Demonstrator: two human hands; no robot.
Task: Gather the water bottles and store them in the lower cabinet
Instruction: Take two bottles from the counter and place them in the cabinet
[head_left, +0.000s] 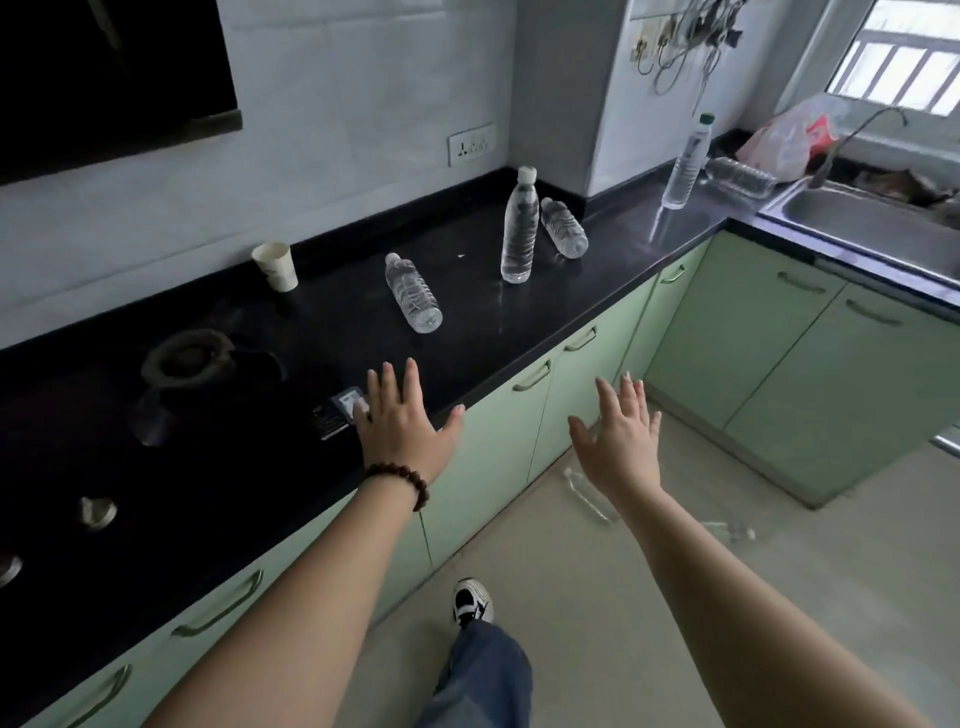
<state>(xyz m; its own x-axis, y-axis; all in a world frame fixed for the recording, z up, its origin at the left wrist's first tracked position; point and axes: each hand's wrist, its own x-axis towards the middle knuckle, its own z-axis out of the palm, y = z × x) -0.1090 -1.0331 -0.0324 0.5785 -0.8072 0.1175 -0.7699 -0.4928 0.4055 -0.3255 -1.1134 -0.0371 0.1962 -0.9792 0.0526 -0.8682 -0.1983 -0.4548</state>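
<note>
- Black stone countertop (467, 332) runs along a white tiled wall and turns the corner toward a steel sink (852, 218) under a barred window; pale green lower cabinets (561, 415) with curved handles sit beneath it, all doors shut.
- Five water bottles are on the counter. The nearest bottle (413, 293) lies on its side, cap toward the wall. Beyond it a tall bottle (519, 234) stands upright with a white cap, and just behind that a short bottle (563, 227) lies tilted on its side.
- Farther along, near the corner, a green-capped bottle (685, 163) stands upright, with another clear bottle (740, 177) lying flat beside it next to the sink.
- Two more clear bottles lie on the floor: one (589, 493) partly hidden behind the right wrist, the other (727, 531) just right of the right forearm.
- The left hand (402, 421), a bead bracelet (402, 480) on its wrist, hovers over the counter's front edge, fingers spread and holding nothing.
- The right hand (621, 431) reaches out over the floor in front of the cabinets, fingers likewise spread and empty.
- A small dark box (337, 415) lies on the counter, partly covered by the left fingers.
- A paper cup (275, 266) stands near the wall, and a gas burner ring (187, 358) sits to the left.
- A pink plastic bag (784, 140) rests behind the sink.
- One sneaker (471, 603) and a denim trouser leg show below.
</note>
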